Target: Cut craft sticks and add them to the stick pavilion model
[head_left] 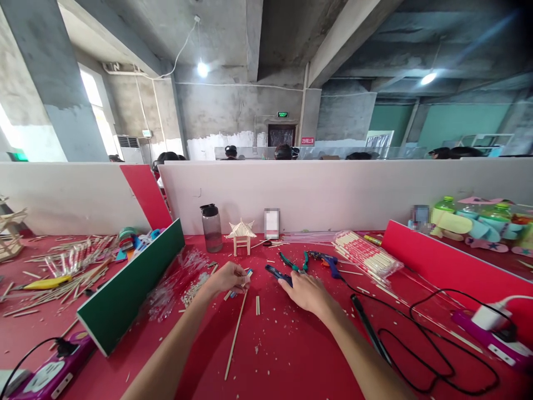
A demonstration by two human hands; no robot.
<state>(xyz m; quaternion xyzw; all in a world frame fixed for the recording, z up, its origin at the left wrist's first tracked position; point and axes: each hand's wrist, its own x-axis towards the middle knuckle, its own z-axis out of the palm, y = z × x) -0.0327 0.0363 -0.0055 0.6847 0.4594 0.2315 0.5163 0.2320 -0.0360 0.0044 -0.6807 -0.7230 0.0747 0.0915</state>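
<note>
Working at a red bench (291,355) strewn with wood chips, a person pinches a short stick piece with a blue end (246,275) in the left hand (227,278), fingers closed on it, just above the top end of a long thin stick (235,333) that lies toward the bench's near edge. The right hand (308,291) lies low and loosely spread, its fingertips touching the dark handles of pliers (278,273) near the middle of the bench; it grips nothing that can be seen. A small stick pavilion (241,234) stands upright near the back edge, beside a dark water bottle (211,226), its roof and legs in place; whether it is complete cannot be told. Judging by the loose material, plenty of cutting and fitting remains: short offcuts (257,305) lie between the hands, and a sealed packet of sticks (366,255) rests toward the right back corner. Green-handled cutters (293,262) and a blue glue gun (328,261) lie just beyond the right hand, the gun's black cord (416,339) trailing toward the near right corner and a power strip (491,330). A green and white board (133,283) divides off the left side, where more sticks (62,278) are scattered. White partitions (333,194) close off the back.
</note>
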